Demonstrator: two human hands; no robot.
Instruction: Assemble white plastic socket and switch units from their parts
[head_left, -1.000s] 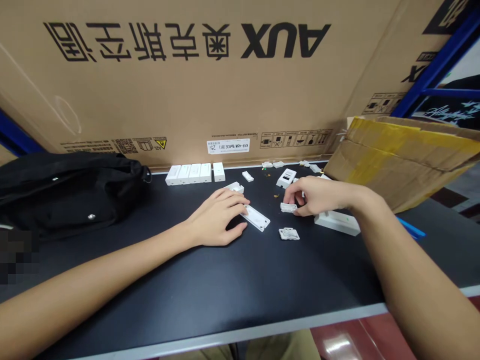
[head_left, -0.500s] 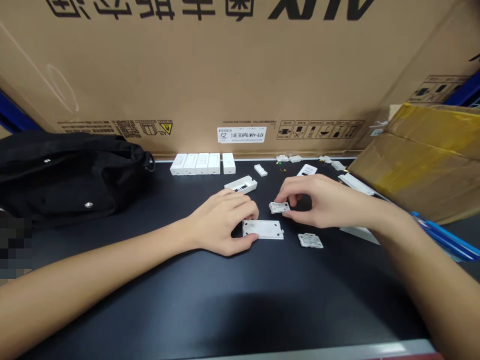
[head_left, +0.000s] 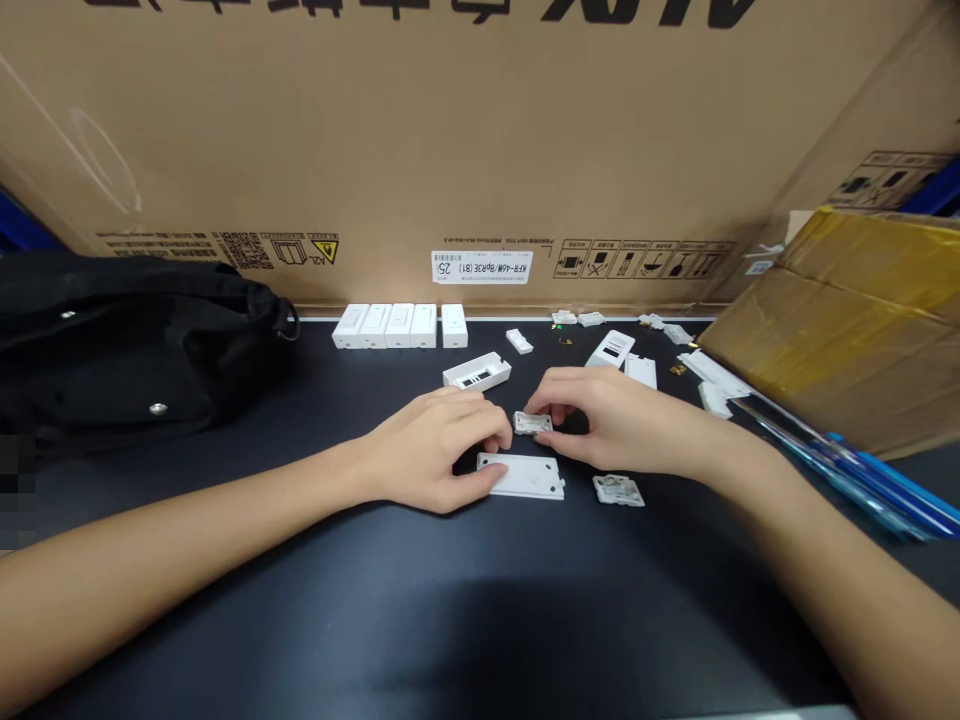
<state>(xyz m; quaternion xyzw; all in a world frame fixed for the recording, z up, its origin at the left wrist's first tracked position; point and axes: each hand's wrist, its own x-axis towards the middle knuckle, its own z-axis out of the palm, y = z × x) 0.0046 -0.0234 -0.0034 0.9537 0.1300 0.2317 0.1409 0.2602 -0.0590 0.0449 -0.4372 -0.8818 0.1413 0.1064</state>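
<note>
My left hand is curled, its thumb on the left end of a flat white plastic plate with dark holes near its corners. The curled fingers hide part of that end. Between thumb and fingertips my right hand pinches a small white plastic piece, just above the plate and apart from it. A similar small white piece lies on the table right of the plate. Beyond my left hand sits an open white housing with slots in it.
Several white boxed units stand in a row at the back, before a large carton. A black bag lies left. At right are a taped box, blue-capped pens, a slotted white housing and scattered white parts.
My right hand has moved left with the small white piece, closer to my left hand. The plate has turned slightly. The view has shifted a little.
</note>
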